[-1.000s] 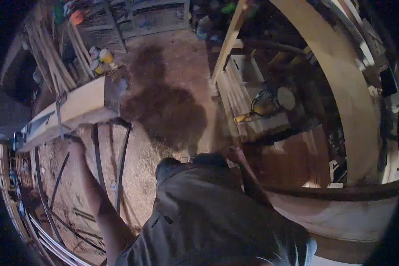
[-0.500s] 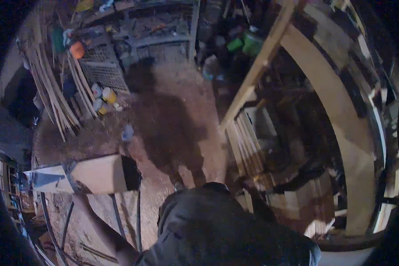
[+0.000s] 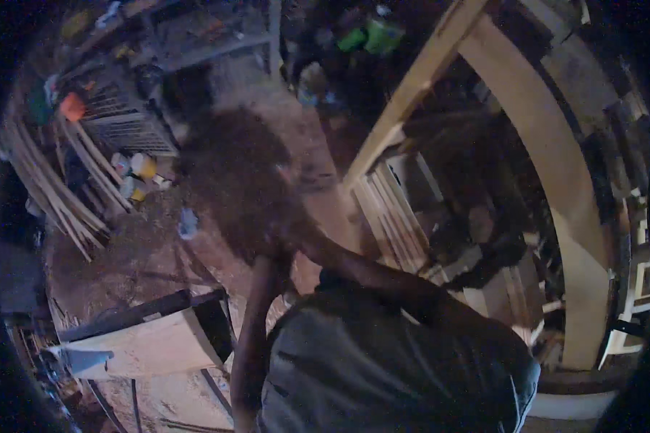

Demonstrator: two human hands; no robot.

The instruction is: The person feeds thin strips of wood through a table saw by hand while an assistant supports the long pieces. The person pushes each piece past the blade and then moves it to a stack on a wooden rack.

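Both my arms reach out over the floor in front of my body. My left hand [image 3: 270, 254] and my right hand [image 3: 295, 232] come close together there, deep in shadow. Their fingers are dark and smeared, so I cannot tell whether they hold anything. Off to my left, apart from my hands, a pale block-like wooden piece [image 3: 148, 339] rests on a stand with thin dark legs [image 3: 136, 404]. A dark strip [image 3: 133, 314] runs along its far side.
Long thin wood strips [image 3: 47, 184] lean at the far left, near an orange container [image 3: 72, 107] and yellow-and-white tubs [image 3: 143, 167]. A bluish crumpled item [image 3: 188, 224] lies on the floor. To my right are a slanting wooden post [image 3: 412, 97], stacked boards [image 3: 393, 216] and a broad board [image 3: 549, 144].
My left hand has left the pale wooden piece and moved right, to the front of my body. My right arm has come into view beside it. The whole view has shifted.
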